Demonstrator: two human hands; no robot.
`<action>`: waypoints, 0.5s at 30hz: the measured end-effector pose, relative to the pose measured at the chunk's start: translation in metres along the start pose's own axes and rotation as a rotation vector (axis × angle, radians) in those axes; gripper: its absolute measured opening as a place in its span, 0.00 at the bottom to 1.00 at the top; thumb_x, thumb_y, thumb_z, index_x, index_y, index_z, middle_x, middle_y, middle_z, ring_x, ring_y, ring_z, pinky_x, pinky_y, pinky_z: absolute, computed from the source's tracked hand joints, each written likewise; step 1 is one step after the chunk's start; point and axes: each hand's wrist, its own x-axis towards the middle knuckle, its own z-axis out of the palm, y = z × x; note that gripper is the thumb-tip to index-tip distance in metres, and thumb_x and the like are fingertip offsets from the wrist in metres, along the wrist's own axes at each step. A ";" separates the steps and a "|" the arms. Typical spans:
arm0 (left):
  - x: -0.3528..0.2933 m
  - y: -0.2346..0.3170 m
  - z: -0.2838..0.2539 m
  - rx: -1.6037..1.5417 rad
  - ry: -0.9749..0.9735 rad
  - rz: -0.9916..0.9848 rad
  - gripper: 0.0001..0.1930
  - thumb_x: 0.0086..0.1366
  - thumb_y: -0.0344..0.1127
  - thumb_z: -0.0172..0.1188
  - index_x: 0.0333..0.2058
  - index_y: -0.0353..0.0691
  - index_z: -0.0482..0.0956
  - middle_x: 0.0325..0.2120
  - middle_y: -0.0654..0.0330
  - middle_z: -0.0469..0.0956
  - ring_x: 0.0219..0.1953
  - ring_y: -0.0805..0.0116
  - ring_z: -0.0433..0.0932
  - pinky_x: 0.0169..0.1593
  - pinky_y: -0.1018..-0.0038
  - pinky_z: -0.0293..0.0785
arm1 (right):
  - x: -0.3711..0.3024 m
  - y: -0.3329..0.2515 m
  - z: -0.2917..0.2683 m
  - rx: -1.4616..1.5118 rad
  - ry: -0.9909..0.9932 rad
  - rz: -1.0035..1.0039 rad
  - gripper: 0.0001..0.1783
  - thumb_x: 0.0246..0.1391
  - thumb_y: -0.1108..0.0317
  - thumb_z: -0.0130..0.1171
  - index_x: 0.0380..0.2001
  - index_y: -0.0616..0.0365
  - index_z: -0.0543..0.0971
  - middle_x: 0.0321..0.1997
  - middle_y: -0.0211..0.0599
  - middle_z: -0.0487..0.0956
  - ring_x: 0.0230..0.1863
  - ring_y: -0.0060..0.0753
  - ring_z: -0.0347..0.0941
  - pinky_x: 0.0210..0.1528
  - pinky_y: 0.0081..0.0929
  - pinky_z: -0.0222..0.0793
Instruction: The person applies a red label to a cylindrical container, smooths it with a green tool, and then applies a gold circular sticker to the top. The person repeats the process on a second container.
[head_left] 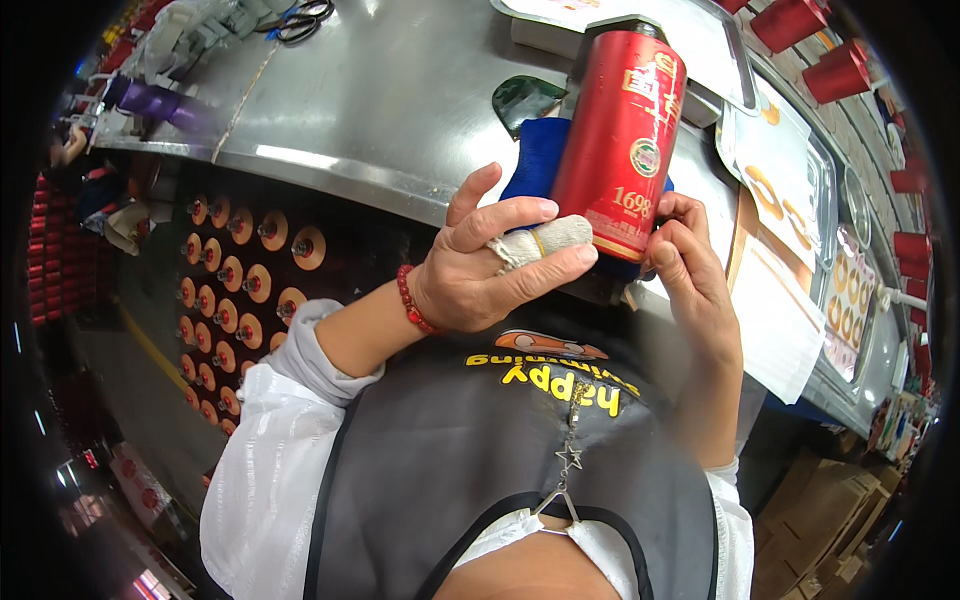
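A red bottle [625,140] with gold print and a round emblem lies with its base toward me on a blue cloth [540,150]. My left hand [480,255] rests its fingertips against the bottle's lower left side. One of its fingers wears a white cloth cover [545,240], and a red bead bracelet circles the wrist. At the lower right edge of the bottle, my right hand [695,260] has thumb and fingers drawn together in a pinch. Whatever that pinch holds is too small or hidden to make out. The support under the cloth is mostly hidden.
A steel table [380,90] spans the front. Black scissors [303,20] lie at its far left. White sheets with gold ring-shaped decals [775,190] sit to the right. Below left, a rack holds several round, peach-coloured pieces [308,248]. Red cylinders [790,22] stand at far right, above cardboard [820,510].
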 end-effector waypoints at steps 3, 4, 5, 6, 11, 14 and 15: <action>0.015 -0.005 -0.001 0.036 -0.036 0.155 0.18 0.53 0.34 0.72 0.44 0.58 0.85 0.42 0.76 0.79 0.51 0.73 0.72 0.72 0.53 0.53 | -0.001 -0.004 -0.002 0.058 -0.038 0.017 0.16 0.71 0.60 0.50 0.31 0.60 0.75 0.50 0.39 0.61 0.55 0.31 0.60 0.52 0.25 0.64; 0.021 -0.007 0.000 0.033 -0.046 0.202 0.17 0.53 0.34 0.71 0.43 0.58 0.85 0.42 0.75 0.79 0.51 0.73 0.72 0.72 0.52 0.53 | -0.001 -0.002 -0.003 0.058 -0.034 0.008 0.18 0.70 0.57 0.50 0.31 0.59 0.74 0.51 0.38 0.61 0.55 0.29 0.59 0.52 0.24 0.63; 0.025 -0.008 0.001 0.030 -0.050 0.243 0.17 0.53 0.34 0.71 0.43 0.58 0.86 0.42 0.75 0.79 0.52 0.73 0.72 0.72 0.52 0.53 | -0.001 0.000 -0.003 0.052 -0.036 0.001 0.19 0.70 0.54 0.50 0.31 0.59 0.74 0.52 0.37 0.61 0.54 0.28 0.59 0.53 0.23 0.62; 0.029 -0.008 0.003 0.029 -0.054 0.283 0.16 0.53 0.34 0.71 0.42 0.58 0.86 0.42 0.75 0.79 0.52 0.73 0.72 0.72 0.52 0.53 | -0.001 0.002 -0.003 0.045 -0.040 -0.007 0.21 0.69 0.51 0.50 0.31 0.58 0.74 0.54 0.35 0.61 0.54 0.26 0.59 0.53 0.22 0.61; 0.049 -0.006 0.017 -0.114 -0.212 0.191 0.24 0.55 0.33 0.70 0.52 0.53 0.79 0.50 0.64 0.77 0.58 0.59 0.71 0.70 0.46 0.57 | 0.000 0.006 -0.007 -0.036 -0.027 -0.093 0.14 0.64 0.59 0.60 0.31 0.59 0.75 0.52 0.39 0.63 0.55 0.34 0.62 0.54 0.26 0.64; 0.033 -0.013 0.028 -0.401 -0.038 -0.076 0.28 0.51 0.28 0.74 0.51 0.45 0.74 0.51 0.53 0.75 0.62 0.47 0.68 0.64 0.48 0.67 | 0.002 0.004 -0.011 -0.072 -0.057 -0.108 0.14 0.61 0.59 0.64 0.30 0.58 0.75 0.53 0.39 0.63 0.55 0.35 0.62 0.54 0.27 0.64; 0.030 -0.012 0.030 -0.411 -0.004 -0.098 0.27 0.51 0.28 0.74 0.50 0.46 0.74 0.51 0.52 0.76 0.61 0.47 0.69 0.63 0.49 0.68 | 0.002 0.004 -0.012 -0.071 -0.068 -0.108 0.14 0.60 0.59 0.64 0.30 0.58 0.74 0.53 0.40 0.63 0.55 0.35 0.62 0.54 0.27 0.64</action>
